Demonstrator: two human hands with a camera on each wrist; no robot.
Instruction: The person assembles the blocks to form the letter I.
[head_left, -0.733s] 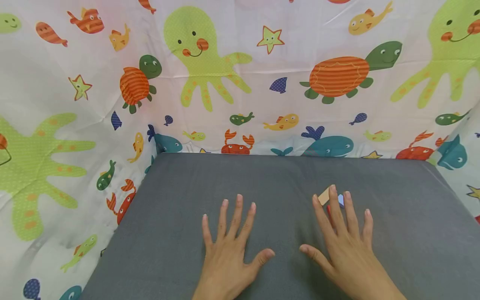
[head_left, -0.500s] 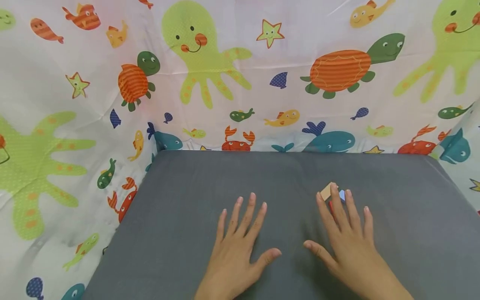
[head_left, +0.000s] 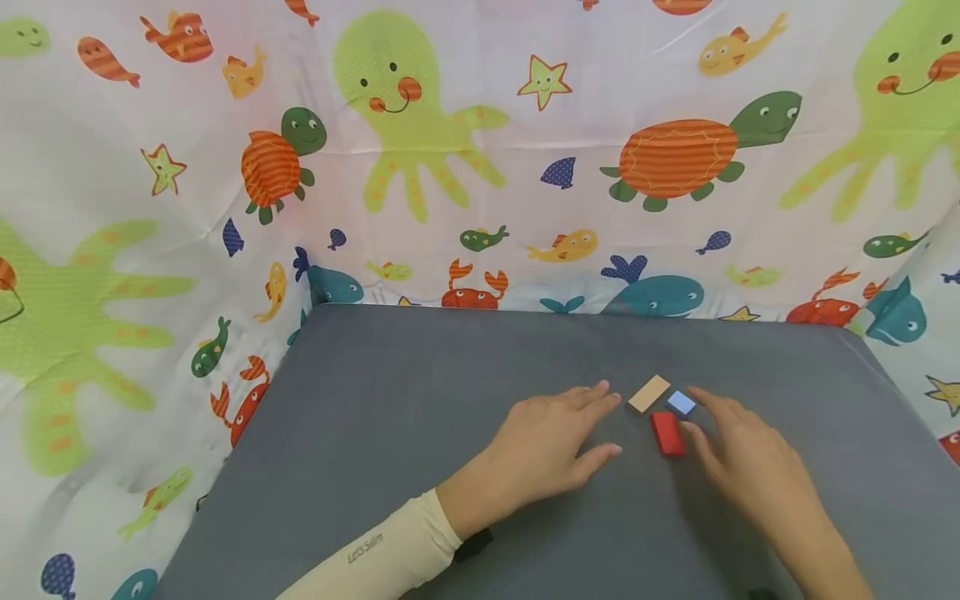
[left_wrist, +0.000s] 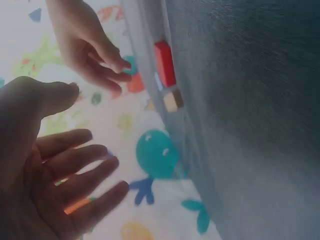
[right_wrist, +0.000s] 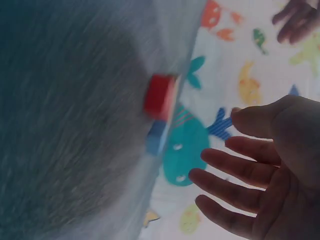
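Note:
Three small blocks lie close together on the grey surface: a tan block (head_left: 649, 394), a blue block (head_left: 682, 403) and a red block (head_left: 667, 434). To their left, my left hand (head_left: 543, 442) reaches toward them with fingers extended, holding nothing. On the other side is my right hand (head_left: 750, 458), fingers loosely bent and spread, nearest the blue and red blocks; its palm is bare in the right wrist view. Both wrist views show a gap between the hands and the blocks, including the red block (left_wrist: 165, 63) and the blue block (right_wrist: 156, 137).
A grey cloth-covered table (head_left: 420, 375) spreads beneath the hands. Behind it and along its sides hangs a white curtain (head_left: 465, 175) printed with sea animals. A cream sleeve (head_left: 382, 550) covers the left forearm.
My left hand has moved right and turned toward the blocks. My right hand has shifted right, its fingers bending from flat, so the blocks are now uncovered. The blocks appear unmoved.

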